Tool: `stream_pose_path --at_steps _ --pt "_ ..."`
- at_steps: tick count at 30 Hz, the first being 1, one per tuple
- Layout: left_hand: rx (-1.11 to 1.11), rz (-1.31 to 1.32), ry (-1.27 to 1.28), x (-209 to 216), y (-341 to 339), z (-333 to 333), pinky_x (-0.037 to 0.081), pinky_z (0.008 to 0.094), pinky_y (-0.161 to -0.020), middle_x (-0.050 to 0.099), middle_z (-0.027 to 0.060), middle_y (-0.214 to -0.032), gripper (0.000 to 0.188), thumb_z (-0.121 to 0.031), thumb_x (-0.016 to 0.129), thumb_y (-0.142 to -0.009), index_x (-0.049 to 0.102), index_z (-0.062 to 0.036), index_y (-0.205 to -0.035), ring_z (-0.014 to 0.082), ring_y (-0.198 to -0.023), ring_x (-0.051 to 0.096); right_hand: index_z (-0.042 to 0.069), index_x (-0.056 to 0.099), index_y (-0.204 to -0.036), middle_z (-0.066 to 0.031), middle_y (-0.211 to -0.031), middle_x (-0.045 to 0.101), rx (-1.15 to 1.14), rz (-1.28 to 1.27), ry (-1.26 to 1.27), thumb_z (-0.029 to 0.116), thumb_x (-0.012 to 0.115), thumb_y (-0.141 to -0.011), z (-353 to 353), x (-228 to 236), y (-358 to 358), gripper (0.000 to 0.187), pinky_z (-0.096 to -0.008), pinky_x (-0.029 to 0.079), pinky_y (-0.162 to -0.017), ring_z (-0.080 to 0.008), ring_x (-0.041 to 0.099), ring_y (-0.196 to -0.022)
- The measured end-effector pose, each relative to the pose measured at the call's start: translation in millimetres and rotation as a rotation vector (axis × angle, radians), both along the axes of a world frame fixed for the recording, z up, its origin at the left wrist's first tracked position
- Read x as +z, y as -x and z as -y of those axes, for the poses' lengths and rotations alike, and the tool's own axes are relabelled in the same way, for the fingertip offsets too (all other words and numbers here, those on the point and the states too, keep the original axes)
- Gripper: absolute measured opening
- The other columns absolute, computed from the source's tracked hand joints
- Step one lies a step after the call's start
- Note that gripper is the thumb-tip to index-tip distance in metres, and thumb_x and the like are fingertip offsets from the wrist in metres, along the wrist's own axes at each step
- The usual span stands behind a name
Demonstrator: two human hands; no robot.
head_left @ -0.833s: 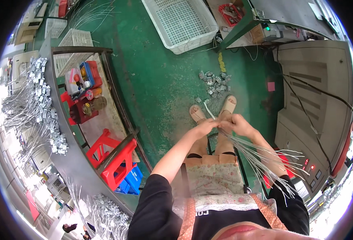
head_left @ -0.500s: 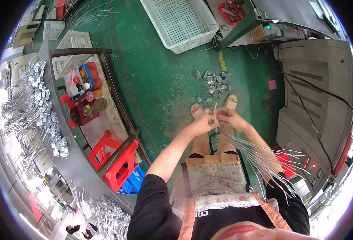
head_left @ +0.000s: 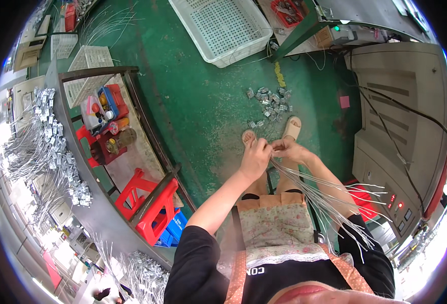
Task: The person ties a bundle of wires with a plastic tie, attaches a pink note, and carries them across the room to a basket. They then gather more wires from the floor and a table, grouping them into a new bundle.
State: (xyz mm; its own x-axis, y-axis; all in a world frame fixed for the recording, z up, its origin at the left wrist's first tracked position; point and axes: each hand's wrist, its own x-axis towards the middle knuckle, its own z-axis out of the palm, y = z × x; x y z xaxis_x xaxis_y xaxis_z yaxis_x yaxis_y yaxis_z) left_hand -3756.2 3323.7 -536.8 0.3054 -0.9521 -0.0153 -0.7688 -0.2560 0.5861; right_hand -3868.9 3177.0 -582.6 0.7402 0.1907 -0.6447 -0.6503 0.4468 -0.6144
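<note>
In front of my knees, my left hand (head_left: 257,158) and my right hand (head_left: 291,151) meet with their fingertips nearly touching. A bundle of thin whitish wires (head_left: 329,198) fans out from beneath my right hand toward my right elbow, and its gathered end is inside that hand's curled fingers. My left fingers are closed in a pinch at the same end. What sits between them is hidden. Beyond the hands, a loose heap of small silvery metal parts (head_left: 271,101) lies on the green floor near my sandals.
On the left stands a grey bench (head_left: 94,202) piled with metal-ended wires (head_left: 56,137). Its lower shelf holds a red stool (head_left: 152,207) and small bins. A white perforated crate (head_left: 223,30) lies ahead. At right is a beige machine cabinet (head_left: 400,101) with a cable across it.
My left hand has risen and turned more upright beside the right one. A pale thin strip that stood between my fingers is no longer visible. The wire bundle stays in my right hand.
</note>
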Motion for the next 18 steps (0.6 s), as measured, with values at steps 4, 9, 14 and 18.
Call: stream_pose_path --at_steps 4,9,14,18 --pt "0.125 -0.135 0.027 1.6 2.8 -1.4 0.043 0.0407 -0.085 0.05 0.0098 -0.083 0.007 -0.005 0.06 -0.074 0.054 -0.0056 -0.077 0.0265 -0.082 0.055 0.001 0.059 -0.101 -0.004 -0.095 0.062 -0.086 0.044 -0.116 0.007 0.061 -0.083 -1.2 -10.1 12.7 0.018 -0.0282 0.045 -0.085 -0.0127 0.057 -0.091" --pt "0.145 -0.226 0.01 0.9 4.3 -2.6 0.049 0.0411 -0.072 0.054 0.0092 -0.083 0.007 -0.008 0.062 -0.075 0.058 -0.006 -0.079 0.0306 -0.078 0.058 0.003 0.057 -0.093 -0.002 -0.089 0.061 -0.297 -0.06 -0.205 0.005 0.06 -0.084 -4.4 -4.4 8.1 0.01 -0.0265 0.047 -0.084 -0.0123 0.059 -0.091" --pt "0.148 -0.292 -0.013 5.6 -5.8 -3.8 0.048 0.0385 -0.065 0.056 0.0093 -0.083 0.005 -0.008 0.065 -0.075 0.062 -0.0065 -0.078 0.0295 -0.071 0.058 0.001 0.053 -0.092 -0.0086 -0.082 0.058 -0.203 0.096 0.412 0.004 0.054 -0.084 -4.1 -5.4 7.0 0.008 -0.0327 0.047 -0.065 -0.0198 0.06 -0.076" --pt "0.401 -0.576 -0.244 7.4 -11.0 -24.1 0.046 0.0348 -0.067 0.058 0.0124 -0.083 0.009 -0.012 0.065 -0.079 0.062 -0.0037 -0.076 0.0274 -0.077 0.059 0.001 0.05 -0.088 -0.013 -0.078 0.053 0.141 0.421 1.067 -0.001 0.052 -0.08 12.6 16.8 26.8 0.009 -0.0382 0.045 -0.065 -0.0324 0.056 -0.076"
